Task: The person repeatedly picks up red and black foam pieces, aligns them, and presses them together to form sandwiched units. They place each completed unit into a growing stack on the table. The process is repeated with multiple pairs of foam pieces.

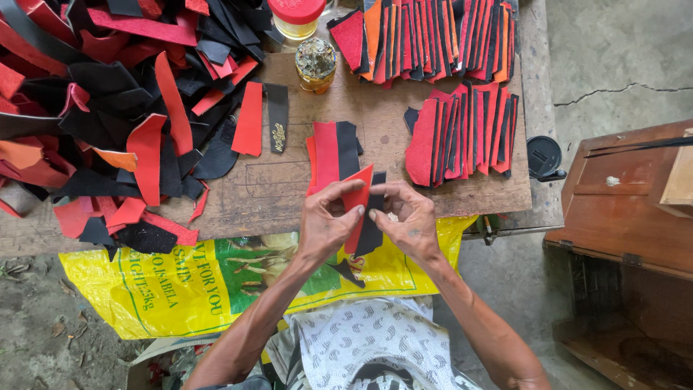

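Your left hand (326,220) and right hand (408,217) meet just past the near edge of the wooden workboard (289,188), both closed on the same pair of cut pieces: a red leather strip (356,204) laid against a black leather strip (372,227). The left fingers pinch the red one near its top; the right fingers press the black one from the other side. The pair hangs over the yellow printed sack (195,285) across your lap, not over the board.

The likeliest trouble, as I judge it, is the two strips sliding out of line under your thumbs, since only fingertips hold them and nothing supports them from below. If one slips free it would drop onto the sack or the dirt floor.

Straight ahead, a small stack of red and black pieces (333,153) lies just beyond your knuckles, so a forward push could scatter it. The open jar of adhesive (315,65) stands farther back near the far edge, with a red-lidded jar (296,18) behind it, well apart from your hands. Finished fans of strips (462,133) fill the right side up to the board's right edge; the loose heap of offcuts (108,108) crowds the left. The bare wood between heap and stack is your free room.
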